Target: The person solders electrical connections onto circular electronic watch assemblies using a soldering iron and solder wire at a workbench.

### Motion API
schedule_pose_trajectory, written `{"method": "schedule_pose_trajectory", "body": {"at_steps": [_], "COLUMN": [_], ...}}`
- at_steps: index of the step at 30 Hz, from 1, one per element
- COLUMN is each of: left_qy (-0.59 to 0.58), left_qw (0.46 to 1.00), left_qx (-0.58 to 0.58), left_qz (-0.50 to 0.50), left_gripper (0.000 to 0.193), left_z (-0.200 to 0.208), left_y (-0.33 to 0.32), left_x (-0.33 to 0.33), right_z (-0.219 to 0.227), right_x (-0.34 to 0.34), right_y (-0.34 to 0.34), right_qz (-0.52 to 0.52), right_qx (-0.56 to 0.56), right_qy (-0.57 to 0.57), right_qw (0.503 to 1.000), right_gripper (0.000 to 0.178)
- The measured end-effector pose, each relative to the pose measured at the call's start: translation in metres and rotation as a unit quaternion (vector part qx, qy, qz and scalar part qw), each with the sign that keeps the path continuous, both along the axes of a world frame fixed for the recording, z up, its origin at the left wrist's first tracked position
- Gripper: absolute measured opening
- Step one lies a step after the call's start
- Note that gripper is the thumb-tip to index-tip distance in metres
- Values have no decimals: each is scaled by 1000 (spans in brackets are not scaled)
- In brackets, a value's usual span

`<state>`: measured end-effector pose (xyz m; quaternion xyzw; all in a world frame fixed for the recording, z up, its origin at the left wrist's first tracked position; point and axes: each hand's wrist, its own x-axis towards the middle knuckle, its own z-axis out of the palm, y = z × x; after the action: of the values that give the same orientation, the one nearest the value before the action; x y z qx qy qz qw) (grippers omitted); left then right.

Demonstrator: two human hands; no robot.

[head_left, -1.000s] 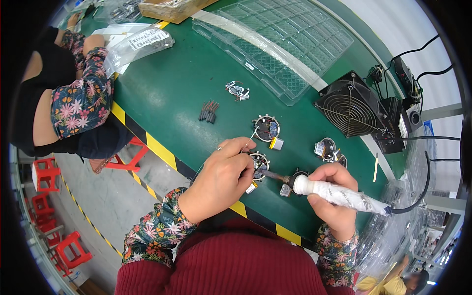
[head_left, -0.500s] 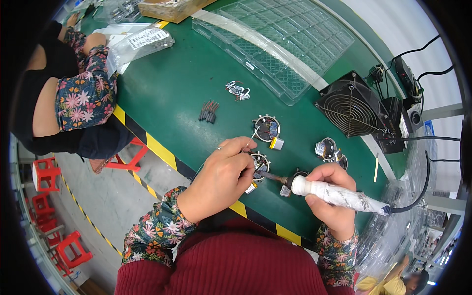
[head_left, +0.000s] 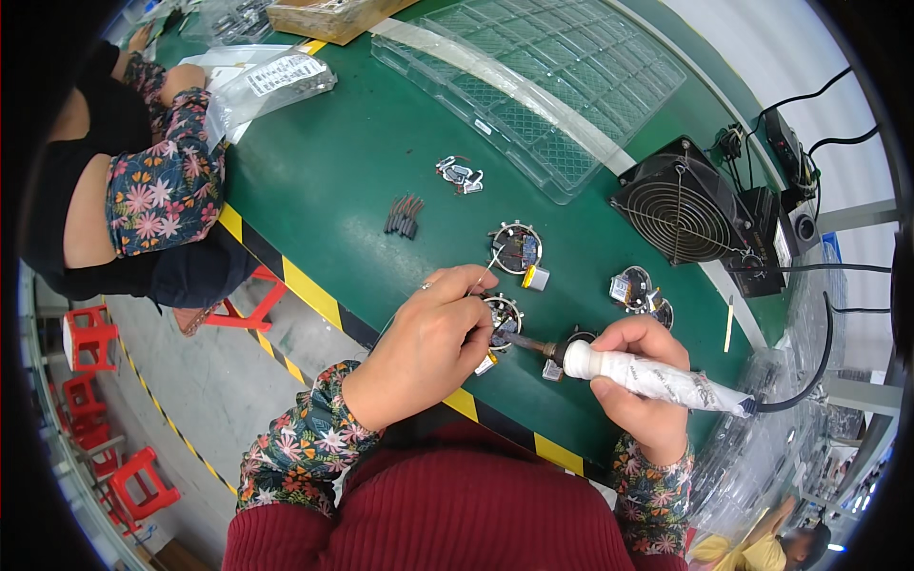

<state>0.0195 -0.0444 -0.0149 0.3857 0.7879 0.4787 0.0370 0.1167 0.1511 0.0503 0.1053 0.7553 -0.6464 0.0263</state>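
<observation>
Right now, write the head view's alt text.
The right hand holds a white-handled soldering iron at a round circuit assembly; the left hand pinches a thin wire. A black fan and clear case sit on the green table.

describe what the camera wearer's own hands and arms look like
The left hand and right hand are ungloved; the left has a shiny ring. Both forearms wear dark sleeve covers with pink, white and orange flowers, over a ribbed dark red top.
</observation>
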Motion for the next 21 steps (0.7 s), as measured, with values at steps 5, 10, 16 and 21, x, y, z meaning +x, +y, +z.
{"method": "schedule_pose_trajectory", "body": {"at_steps": [5,10,16,21], "left_qy": [6,0,6,4], "left_qw": [1000,1000,1000,1000], "left_qx": [1,-2,1,-1], "left_qz": [1,3,4,2], "left_gripper": [8,7,7,7], "left_z": [1,2,0,0], "left_y": [0,0,1,0], "left_x": [0,0,0,1], "right_z": [2,4,1,1], "right_x": [0,2,3,6], "right_y": [-1,0,6,10], "right_qz": [-11,-30,5,-16], "right_qx": [2,-1,12,-1], "right_qy": [0,11,45,59], "right_qw": [1000,999,999,998], "right_gripper": [26,28,24,26]}}
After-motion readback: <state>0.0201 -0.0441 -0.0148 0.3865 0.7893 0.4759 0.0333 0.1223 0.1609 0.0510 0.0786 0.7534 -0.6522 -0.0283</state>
